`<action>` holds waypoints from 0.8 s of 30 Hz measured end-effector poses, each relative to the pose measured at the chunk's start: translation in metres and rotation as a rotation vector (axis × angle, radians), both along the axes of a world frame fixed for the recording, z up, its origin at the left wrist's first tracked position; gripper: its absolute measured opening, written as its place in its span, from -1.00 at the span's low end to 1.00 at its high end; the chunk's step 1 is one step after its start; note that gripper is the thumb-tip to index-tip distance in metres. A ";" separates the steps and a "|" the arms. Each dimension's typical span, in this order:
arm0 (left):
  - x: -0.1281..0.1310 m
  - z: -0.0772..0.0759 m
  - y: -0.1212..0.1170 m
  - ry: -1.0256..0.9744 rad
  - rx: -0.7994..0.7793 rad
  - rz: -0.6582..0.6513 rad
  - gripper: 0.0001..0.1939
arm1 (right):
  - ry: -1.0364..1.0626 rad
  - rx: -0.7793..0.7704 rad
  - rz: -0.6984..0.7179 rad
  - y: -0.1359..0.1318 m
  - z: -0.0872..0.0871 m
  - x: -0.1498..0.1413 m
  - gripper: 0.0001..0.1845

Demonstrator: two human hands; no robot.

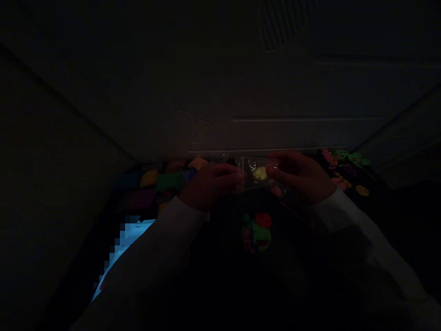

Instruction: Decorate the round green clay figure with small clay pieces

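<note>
The scene is very dark. My left hand [206,184] and my right hand [299,177] meet at the middle, both pinching a small clear plastic bag [250,181] that has a yellow piece [260,173] inside. Both arms wear white sleeves. Below the hands lies a green and red foam shape [259,232] on a dark surface.
A row of coloured blocks [161,181] lies to the left along a pale panelled wall [275,119]. Several small bright foam shapes [344,168] are scattered at the right. A lit screen [127,241] glows blue at the lower left.
</note>
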State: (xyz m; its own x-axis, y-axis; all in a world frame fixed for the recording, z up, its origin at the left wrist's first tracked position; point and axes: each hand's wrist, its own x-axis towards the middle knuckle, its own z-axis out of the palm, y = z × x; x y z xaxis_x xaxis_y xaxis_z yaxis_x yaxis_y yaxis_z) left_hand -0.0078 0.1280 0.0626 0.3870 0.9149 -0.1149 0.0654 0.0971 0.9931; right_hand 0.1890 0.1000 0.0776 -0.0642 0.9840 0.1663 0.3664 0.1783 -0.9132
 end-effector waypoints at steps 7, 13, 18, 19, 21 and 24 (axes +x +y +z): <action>0.010 0.010 -0.012 0.339 0.335 0.121 -0.84 | -0.356 0.329 0.030 -0.004 -0.002 -0.014 -0.78; 0.017 0.008 -0.019 0.540 0.521 0.124 -0.86 | -0.321 0.233 0.052 -0.006 -0.008 -0.022 -0.83; 0.016 0.006 -0.018 0.588 0.553 0.107 -0.86 | -0.268 0.156 0.062 -0.006 -0.009 -0.021 -0.81; 0.016 0.006 -0.018 0.593 0.557 0.102 -0.86 | -0.269 0.140 0.061 -0.006 -0.010 -0.021 -0.80; 0.017 0.006 -0.019 0.598 0.562 0.092 -0.86 | -0.273 0.117 0.062 -0.005 -0.010 -0.021 -0.81; 0.017 0.005 -0.020 0.602 0.574 0.075 -0.84 | -0.285 0.090 0.064 -0.004 -0.011 -0.020 -0.82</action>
State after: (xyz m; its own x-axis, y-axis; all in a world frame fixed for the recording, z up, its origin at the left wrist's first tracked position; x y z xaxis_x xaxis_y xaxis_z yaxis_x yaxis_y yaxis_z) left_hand 0.0096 0.1077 0.0681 0.3445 0.9150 0.2097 0.6139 -0.3886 0.6871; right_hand 0.1691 0.0962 0.0669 -0.1818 0.9587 0.2188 0.5914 0.2844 -0.7546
